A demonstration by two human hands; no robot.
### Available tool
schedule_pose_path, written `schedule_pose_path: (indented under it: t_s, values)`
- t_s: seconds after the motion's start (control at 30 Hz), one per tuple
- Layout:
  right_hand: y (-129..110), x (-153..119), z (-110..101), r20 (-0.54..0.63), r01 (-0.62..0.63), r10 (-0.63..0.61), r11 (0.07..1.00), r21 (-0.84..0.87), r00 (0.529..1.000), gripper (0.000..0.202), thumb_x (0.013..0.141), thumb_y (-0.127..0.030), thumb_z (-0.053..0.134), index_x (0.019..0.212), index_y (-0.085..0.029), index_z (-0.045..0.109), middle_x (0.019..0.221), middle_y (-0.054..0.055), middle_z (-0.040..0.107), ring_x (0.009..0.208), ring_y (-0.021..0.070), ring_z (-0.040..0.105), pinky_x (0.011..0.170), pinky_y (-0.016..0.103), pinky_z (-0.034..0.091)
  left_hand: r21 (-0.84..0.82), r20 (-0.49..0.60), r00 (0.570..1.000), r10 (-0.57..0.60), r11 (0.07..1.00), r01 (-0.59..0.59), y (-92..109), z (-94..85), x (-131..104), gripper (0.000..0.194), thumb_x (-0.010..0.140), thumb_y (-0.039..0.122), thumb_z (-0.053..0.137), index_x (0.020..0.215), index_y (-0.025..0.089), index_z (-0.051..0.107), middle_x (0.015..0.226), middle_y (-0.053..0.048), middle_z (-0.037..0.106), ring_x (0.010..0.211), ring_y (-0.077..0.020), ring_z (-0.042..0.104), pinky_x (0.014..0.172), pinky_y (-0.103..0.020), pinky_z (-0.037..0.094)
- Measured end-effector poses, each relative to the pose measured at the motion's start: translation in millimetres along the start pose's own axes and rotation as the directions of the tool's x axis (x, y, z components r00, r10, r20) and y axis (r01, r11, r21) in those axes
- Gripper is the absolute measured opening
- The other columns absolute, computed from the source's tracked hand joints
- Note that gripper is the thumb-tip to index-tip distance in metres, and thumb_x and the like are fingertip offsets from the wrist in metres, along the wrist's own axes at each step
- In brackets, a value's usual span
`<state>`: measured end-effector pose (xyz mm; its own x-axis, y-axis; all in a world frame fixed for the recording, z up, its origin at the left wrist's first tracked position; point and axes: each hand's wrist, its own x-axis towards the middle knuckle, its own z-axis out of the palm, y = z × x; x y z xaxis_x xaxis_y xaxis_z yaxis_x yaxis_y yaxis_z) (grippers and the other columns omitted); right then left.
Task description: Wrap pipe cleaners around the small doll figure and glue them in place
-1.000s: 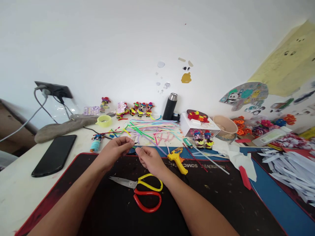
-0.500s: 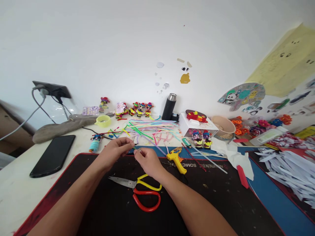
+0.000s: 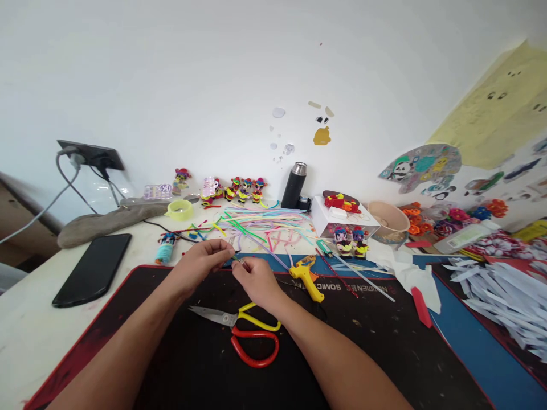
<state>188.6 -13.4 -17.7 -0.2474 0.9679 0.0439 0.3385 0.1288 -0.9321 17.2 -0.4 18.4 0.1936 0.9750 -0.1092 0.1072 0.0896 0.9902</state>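
My left hand [image 3: 208,261] and my right hand [image 3: 256,279] meet above the back edge of the black mat [image 3: 367,341]. Fingers of both are pinched round a small dark and greenish piece between them, too small to name. Just below my hands lie scissors [image 3: 226,319] with one yellow and one red handle, blades pointing left. A yellow glue gun [image 3: 308,278] rests on the mat to the right of my right hand. Behind my hands is a pile of pastel and green fuzzy strips [image 3: 256,221].
A black phone [image 3: 92,270], yellow tape roll [image 3: 179,210] and small doll [image 3: 164,249] lie left. Behind stand more dolls [image 3: 245,191] and a black flask [image 3: 294,187]. To the right are a white box [image 3: 322,222], a bowl [image 3: 388,219] and white paper strips [image 3: 499,302].
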Motion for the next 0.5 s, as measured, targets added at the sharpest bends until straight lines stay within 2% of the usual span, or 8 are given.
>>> schedule_pose_path:
  t_s: [0.5]
  values:
    - [0.0,-0.6,1.8,0.009,-0.027,0.027,1.0,0.013,1.0,0.043,0.092,-0.045,0.055,0.059,-0.023,0.038,0.057,-0.006,0.034,0.058,0.0118,0.031,0.056,0.03,0.02,0.043,-0.012,1.0,0.02,0.999,-0.019,2.9,2.4,-1.3,0.034,0.072,0.052,0.079,0.073,0.02,0.069,0.062,0.002,0.056,0.054,-0.0127,0.042,0.052,-0.025,0.03]
